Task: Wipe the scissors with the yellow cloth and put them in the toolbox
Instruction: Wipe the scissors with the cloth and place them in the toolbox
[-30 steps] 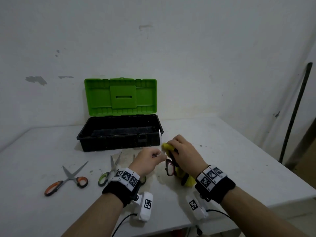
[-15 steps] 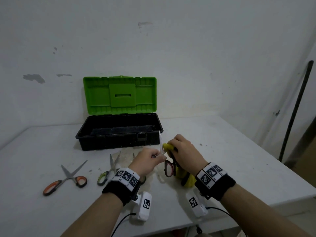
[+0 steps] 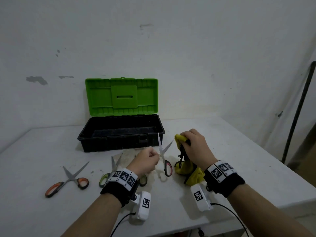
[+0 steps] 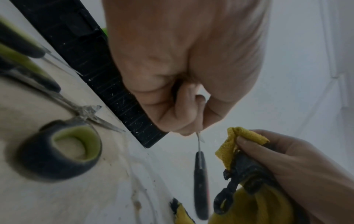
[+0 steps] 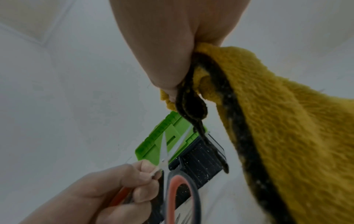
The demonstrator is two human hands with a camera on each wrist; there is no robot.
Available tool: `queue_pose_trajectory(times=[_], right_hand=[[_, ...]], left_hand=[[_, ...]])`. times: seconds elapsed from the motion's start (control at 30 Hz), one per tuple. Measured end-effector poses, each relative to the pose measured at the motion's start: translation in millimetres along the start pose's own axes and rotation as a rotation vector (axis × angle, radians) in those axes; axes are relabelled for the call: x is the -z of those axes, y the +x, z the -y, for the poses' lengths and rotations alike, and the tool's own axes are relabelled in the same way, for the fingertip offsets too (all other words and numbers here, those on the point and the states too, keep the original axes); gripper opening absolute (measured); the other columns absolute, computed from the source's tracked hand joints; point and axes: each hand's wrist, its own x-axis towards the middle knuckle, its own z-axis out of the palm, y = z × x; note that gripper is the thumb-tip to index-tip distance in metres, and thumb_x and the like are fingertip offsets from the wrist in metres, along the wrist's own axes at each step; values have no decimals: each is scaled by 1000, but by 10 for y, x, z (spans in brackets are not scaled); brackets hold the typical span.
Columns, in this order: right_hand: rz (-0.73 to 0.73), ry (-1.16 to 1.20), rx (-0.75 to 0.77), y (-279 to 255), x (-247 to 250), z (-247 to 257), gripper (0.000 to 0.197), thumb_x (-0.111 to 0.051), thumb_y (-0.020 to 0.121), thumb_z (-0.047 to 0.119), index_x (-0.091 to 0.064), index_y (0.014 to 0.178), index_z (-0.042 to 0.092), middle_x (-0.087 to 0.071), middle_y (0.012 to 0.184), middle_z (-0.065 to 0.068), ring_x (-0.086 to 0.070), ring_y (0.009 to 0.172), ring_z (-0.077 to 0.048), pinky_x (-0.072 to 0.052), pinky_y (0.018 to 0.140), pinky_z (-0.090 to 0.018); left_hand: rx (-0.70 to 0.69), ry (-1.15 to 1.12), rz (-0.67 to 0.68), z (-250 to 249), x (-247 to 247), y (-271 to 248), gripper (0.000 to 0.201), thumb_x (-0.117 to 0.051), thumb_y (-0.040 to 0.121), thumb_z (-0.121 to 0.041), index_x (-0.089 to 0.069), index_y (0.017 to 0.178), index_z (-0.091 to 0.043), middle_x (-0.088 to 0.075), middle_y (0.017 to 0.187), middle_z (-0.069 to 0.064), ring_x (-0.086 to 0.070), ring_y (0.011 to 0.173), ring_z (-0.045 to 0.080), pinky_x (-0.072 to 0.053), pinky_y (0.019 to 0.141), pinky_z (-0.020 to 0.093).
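A: Between the two hands, just in front of the toolbox [image 3: 119, 134], what is held?

B: Red-handled scissors [image 3: 164, 156]. L hand [image 3: 145, 162] pinches them near the pivot, fingers curled tight. Blades spread in a V and point up and away, toward the box; handle loop hangs down toward the person. So the long axis is approx. upright, leaning a little to the box.

A: And the R hand?

B: R hand [image 3: 196, 147] is closed around the yellow cloth [image 3: 188, 170], bunched, w/ a dark edge and a loop hanging. It is just beside the scissors, to their right, but not touching the blades; a small gap shows in the head view.

A: Which hand is nearer to the blades?

B: L hand has them already. The R blade tip points nearly at the top of the cloth. I think the wiping step is in hand: the cloth must go left onto the blades, or the L hand brings them over.

A: Pose of the wrists?

B: Both raised off the desk [image 3: 239, 159], knuckles up. The box is open, green lid upright, interior looks empty.

A: Other things?

B: Orange-handled scissors [image 3: 66, 183] and green-handled scissors [image 3: 111, 170] lie on the desk at left, blades open, not yet in the box.
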Motion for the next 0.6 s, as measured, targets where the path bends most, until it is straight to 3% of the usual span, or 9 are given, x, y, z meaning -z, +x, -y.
queue_pose_trajectory(times=[0.13, 0.23, 0.3, 0.4, 0.6], right_hand=[[20, 30, 31, -32, -19, 52, 14, -58, 95, 24, -68, 101, 17, -54, 96, 2, -53, 85, -12, -40, 75, -13], [33, 31, 42, -43, -32, 81, 12, -60, 94, 23, -69, 99, 16, -55, 94, 2, -52, 82, -10, -37, 72, -7], [39, 15, 31, -43, -33, 97, 13, -61, 93, 24, -69, 99, 17, -58, 93, 2, -52, 83, -11, -38, 74, -10], [62, -9, -15, -45, -22, 140, 14, -62, 90, 27, -70, 98, 19, -61, 91, 3, -55, 84, -11, -46, 79, -24], [125, 2, -8, -93, 1, 233, 15, -64, 86, 27, -68, 99, 21, -64, 93, 5, -56, 85, -11, -47, 78, -24]], left_hand=[[-10, -83, -18, 7, -17, -5, 7, -56, 95, -12, -58, 88, -15, -57, 75, 3, -49, 53, 14, -41, 49, 27], [-34, -135, -70, 8, -10, -13, 4, -60, 95, -10, -63, 96, -11, -63, 82, 6, -57, 56, 13, -47, 52, 25], [-59, -158, -105, 7, -4, -14, 6, -63, 94, -11, -66, 99, -12, -67, 88, 9, -62, 62, 12, -51, 55, 23], [-92, -197, -196, -12, 0, -22, 11, -71, 89, -11, -67, 99, -14, -72, 93, 7, -66, 68, 13, -54, 60, 24], [-89, -365, -306, -9, -27, 12, 10, -79, 81, -11, -74, 90, -13, -72, 81, 3, -66, 77, 15, -53, 69, 26]])
